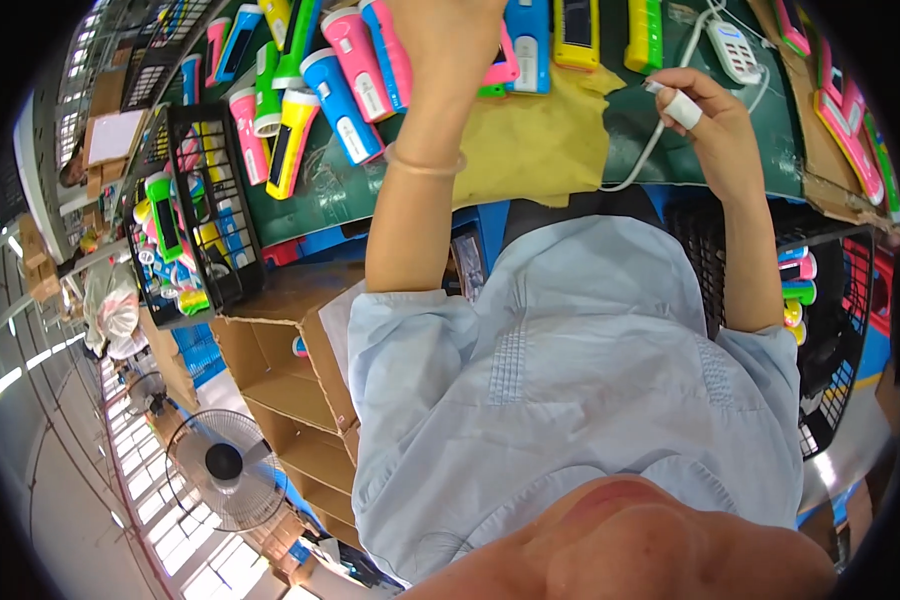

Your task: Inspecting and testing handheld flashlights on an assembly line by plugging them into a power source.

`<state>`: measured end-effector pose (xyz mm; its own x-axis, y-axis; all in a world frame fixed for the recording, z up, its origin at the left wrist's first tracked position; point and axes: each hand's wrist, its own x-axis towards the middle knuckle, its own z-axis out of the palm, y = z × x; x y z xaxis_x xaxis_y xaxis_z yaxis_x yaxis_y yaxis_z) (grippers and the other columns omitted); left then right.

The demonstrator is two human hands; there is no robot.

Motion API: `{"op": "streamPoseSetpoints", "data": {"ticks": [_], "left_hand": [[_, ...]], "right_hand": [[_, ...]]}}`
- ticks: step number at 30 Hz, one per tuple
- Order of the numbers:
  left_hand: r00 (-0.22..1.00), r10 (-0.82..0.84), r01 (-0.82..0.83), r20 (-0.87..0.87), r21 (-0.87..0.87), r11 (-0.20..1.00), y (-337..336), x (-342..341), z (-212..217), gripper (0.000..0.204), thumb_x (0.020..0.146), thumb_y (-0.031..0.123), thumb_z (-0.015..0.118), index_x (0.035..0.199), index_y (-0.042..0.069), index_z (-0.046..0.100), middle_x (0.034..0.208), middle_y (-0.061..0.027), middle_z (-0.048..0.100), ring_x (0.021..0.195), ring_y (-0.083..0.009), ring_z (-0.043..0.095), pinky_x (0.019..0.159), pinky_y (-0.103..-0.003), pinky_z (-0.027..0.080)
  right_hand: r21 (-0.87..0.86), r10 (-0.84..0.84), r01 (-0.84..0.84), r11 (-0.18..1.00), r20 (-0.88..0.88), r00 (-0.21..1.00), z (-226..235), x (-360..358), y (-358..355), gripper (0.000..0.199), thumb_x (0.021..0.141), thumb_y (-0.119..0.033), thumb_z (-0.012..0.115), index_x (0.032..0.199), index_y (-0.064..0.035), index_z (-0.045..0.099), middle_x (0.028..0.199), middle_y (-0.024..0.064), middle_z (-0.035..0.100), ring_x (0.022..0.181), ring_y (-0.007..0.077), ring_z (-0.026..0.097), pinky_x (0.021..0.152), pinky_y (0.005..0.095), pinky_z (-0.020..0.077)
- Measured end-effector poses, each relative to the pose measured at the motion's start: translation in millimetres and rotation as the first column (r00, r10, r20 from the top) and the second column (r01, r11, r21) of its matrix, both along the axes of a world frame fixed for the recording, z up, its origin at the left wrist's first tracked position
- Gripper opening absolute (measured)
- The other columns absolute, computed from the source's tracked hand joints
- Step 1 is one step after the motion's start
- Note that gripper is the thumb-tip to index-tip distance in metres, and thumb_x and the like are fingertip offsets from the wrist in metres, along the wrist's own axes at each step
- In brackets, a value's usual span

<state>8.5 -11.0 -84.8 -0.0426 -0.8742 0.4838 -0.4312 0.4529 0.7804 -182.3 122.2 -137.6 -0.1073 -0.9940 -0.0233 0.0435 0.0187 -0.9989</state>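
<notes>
A small pale plug-like tip (654,87) is pinched between thumb and forefinger of the right hand (718,130). A white round-sheathed cable (638,165) is seen curving just left of that hand; any join to the tip cannot be confirmed. The cable is judged light and flexible, best held by its stiff end. The left hand (448,28) is cut off at the fingers; its grip cannot be determined.
</notes>
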Motion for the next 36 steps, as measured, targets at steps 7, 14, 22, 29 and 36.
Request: {"op": "streamPoseSetpoints", "data": {"ticks": [7,14,22,29,36], "left_hand": [[0.771,-0.203,0.509,-0.604,0.391,0.767,-1.4,16.7,-11.9,0.039,0.085,0.021,0.059,0.113,-0.003,0.045,0.102,-0.013,0.056,0.095,-0.0255,0.055,0.082,-0.034,0.045],[0.386,-0.026,0.793,-0.922,0.317,0.52,39.6,4.8,-24.2,0.026,0.092,0.024,0.05,0.111,0.006,0.051,0.095,-0.0039,0.058,0.084,-0.0161,0.056,0.074,-0.029,0.048],[0.327,-0.251,0.765,-0.911,0.099,0.637,42.0,1.0,-17.2,0.057,0.086,0.054,0.045,0.118,0.007,0.044,0.085,-0.007,0.053,0.073,-0.0201,0.054,0.066,-0.033,0.047],[-0.189,-0.081,0.889,-0.979,-0.206,0.409,35.6,4.2,-40.7,0.038,0.09,0.035,0.049,0.111,0.004,0.044,0.089,-0.0059,0.051,0.076,-0.0174,0.05,0.07,-0.033,0.045],[0.318,-0.352,0.601,-0.88,-0.099,0.793,61.2,-23.3,-39.5,0.075,0.077,0.072,0.036,0.11,0.005,0.045,0.069,-0.009,0.054,0.076,-0.0252,0.055,0.072,-0.036,0.046]], "right_hand": [[-0.056,0.029,-0.036,0.998,-0.123,0.992,7.3,15.9,-14.7,0.019,0.084,-0.018,0.06,0.097,-0.0032,0.061,0.081,-0.0029,0.053,0.072,0.0051,0.045,0.066,0.0179,0.0352],[-0.544,-0.242,-0.127,0.83,-0.555,0.796,60.6,51.7,-22.8,0.006,0.078,-0.003,0.061,0.082,0.0015,0.059,0.072,0.0073,0.057,0.064,0.0147,0.055,0.058,0.0241,0.043],[-0.28,0.449,-0.596,0.752,-0.444,0.775,58.5,37.0,-9.5,0.017,0.068,-0.006,0.067,0.081,-0.0033,0.056,0.077,0.0059,0.054,0.073,0.019,0.054,0.061,0.0283,0.0421],[-0.741,-0.025,-0.576,0.345,-0.62,0.784,19.1,50.5,11.0,0.024,0.063,-0.006,0.065,0.086,-0.0023,0.062,0.067,0.0052,0.046,0.057,0.0186,0.045,0.048,0.0311,0.0348],[-0.433,-0.331,0.074,0.898,-0.555,0.763,16.8,72.9,1.4,0.053,0.059,-0.028,0.075,0.101,-0.0041,0.051,0.087,0.0093,0.055,0.075,0.027,0.057,0.058,0.0355,0.0467]]}}
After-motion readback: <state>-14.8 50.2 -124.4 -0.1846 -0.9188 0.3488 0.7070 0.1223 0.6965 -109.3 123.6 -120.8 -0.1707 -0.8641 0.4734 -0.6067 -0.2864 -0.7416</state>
